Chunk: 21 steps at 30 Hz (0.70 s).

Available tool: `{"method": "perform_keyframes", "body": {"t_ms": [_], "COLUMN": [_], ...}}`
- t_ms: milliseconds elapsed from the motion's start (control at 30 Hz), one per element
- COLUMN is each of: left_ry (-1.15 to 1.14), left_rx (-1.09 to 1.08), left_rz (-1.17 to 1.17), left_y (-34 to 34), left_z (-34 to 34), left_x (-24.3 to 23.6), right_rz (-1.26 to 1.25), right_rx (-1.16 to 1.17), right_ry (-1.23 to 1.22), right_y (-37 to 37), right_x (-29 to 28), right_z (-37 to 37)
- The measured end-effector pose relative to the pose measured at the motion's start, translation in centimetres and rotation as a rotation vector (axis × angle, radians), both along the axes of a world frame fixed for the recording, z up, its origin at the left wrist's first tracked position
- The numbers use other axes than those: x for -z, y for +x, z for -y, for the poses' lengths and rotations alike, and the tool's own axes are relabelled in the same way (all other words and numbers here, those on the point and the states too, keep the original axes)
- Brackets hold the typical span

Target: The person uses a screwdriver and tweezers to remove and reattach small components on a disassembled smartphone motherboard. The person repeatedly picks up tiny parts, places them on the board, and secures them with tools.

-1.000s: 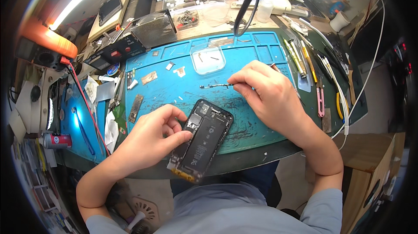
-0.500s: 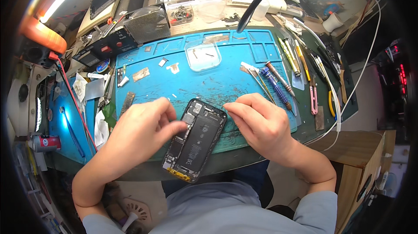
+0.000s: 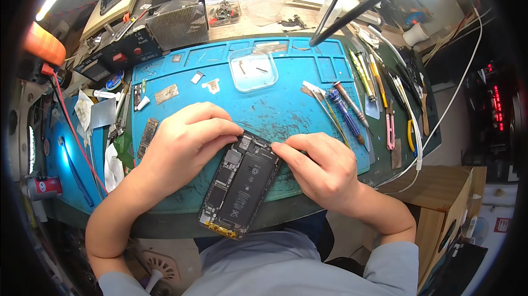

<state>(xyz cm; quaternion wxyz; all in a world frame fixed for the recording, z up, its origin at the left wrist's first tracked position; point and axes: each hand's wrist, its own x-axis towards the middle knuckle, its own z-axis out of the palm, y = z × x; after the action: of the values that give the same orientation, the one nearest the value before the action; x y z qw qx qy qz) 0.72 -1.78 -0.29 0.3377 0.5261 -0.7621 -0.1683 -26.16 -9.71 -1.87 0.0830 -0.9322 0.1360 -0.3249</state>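
An opened smartphone [image 3: 245, 186] lies tilted at the front edge of the blue work mat [image 3: 181, 114], its lower end over the dark table edge. Its black battery fills the right side, circuit boards line the left, and yellow tape crosses the bottom. My left hand [image 3: 190, 144] is closed, thumb and forefinger pinched at the phone's top left corner. At the top right corner, my right hand [image 3: 324, 169] has its fingertips pressed together. Whatever lies between the fingertips of either hand is hidden.
A clear plastic dish [image 3: 253, 84] with small parts stands farther back. Screwdrivers [image 3: 349, 117] and tweezers lie on the right, beside a pink-handled knife [image 3: 390, 133]. A small circuit board [image 3: 147, 139] is next to my left hand. A black lamp arm [image 3: 363, 5] reaches over the back.
My left hand has come to the phone's top left corner and closed into a pinch. My right hand has moved in from beyond the right edge to the top right corner. The view has shifted slightly.
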Motion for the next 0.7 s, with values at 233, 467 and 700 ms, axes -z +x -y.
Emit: {"method": "perform_keyframes", "body": {"t_ms": [233, 467, 700], "left_ry": [-0.127, -0.25, -0.315], "left_rx": [-0.004, -0.002, 0.028], "left_rz": [0.066, 0.1, 0.131], "left_y": [-0.4, -0.4, -0.5], "left_z": [0.2, 0.2, 0.3], "left_x": [0.7, 1.5, 1.7], "right_rz": [0.003, 0.026, -0.295], "right_rx": [0.008, 0.28, 0.427], "right_ry": [0.055, -0.048, -0.12], "right_y": [0.0, -3.0, -3.8], "right_x": [-0.3, -1.2, -2.0], "right_z": [-0.2, 1.2, 1.3]}}
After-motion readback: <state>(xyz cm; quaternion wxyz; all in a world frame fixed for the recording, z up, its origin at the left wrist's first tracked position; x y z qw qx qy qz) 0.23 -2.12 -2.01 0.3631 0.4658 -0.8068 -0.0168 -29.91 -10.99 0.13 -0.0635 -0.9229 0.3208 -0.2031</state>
